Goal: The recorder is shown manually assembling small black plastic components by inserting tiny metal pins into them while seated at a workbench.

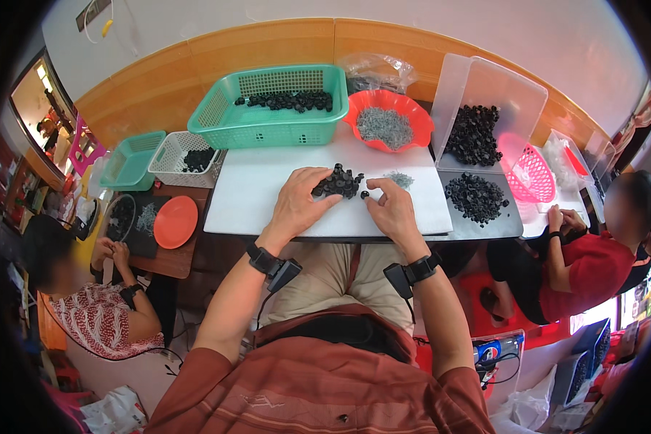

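On the white sheet (260, 210) lies a heap of small black round parts (346, 182), perhaps plastic caps or knobs. My left hand (300, 199) curves against the heap's left side, its thumb and fingers apart. Just right of the heap, my right hand (392, 211) is closed, thumb and forefinger bent together at a single small black part (364, 194). That part sits at the fingertips; its exact kind is too small to tell. Beyond my right hand is a small pile of thin greyish pieces (399, 179), partly beside the forefinger.
Behind stand a green basket (267, 134) of black parts and a red scalloped bowl (425, 130) of grey pieces. To the right are a clear bin (517, 90) and a grey tray (459, 230) with black parts. Co-workers sit left (116, 311) and right (582, 267).
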Tool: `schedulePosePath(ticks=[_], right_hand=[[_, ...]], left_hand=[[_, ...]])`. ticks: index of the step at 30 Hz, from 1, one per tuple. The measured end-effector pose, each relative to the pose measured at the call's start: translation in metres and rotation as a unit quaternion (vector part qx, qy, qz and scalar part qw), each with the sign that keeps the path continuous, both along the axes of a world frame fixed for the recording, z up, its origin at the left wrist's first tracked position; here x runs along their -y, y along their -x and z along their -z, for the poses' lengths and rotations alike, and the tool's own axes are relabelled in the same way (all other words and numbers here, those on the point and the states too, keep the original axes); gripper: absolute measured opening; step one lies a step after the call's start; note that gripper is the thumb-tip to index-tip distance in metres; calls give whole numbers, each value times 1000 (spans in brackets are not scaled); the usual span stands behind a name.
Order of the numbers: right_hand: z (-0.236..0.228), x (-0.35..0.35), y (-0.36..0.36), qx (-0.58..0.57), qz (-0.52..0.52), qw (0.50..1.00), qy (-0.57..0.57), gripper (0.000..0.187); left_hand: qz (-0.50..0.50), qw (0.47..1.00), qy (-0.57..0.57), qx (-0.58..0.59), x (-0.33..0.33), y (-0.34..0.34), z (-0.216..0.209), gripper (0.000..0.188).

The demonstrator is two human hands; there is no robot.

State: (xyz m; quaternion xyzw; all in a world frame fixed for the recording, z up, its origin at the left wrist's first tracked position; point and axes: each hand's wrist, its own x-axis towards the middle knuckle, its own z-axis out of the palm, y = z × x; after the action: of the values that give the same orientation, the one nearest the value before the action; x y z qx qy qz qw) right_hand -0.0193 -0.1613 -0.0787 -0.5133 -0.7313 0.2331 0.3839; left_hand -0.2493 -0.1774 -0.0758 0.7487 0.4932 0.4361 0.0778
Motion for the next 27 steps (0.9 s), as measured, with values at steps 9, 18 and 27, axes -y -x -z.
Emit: schedulePosePath(ticks=[9, 18, 27], right_hand=[[5, -2, -3, -29, -9, 999, -37, 30], [8, -1, -4, -63, -17, 997, -45, 27], [7, -2, -5, -73, -12, 997, -36, 28]], left_hand=[[-45, 996, 57, 52, -7, 5, 4, 33], [-55, 995, 23, 82, -11, 6, 13, 25], [-46, 998, 9, 33, -7, 3, 4, 26]])
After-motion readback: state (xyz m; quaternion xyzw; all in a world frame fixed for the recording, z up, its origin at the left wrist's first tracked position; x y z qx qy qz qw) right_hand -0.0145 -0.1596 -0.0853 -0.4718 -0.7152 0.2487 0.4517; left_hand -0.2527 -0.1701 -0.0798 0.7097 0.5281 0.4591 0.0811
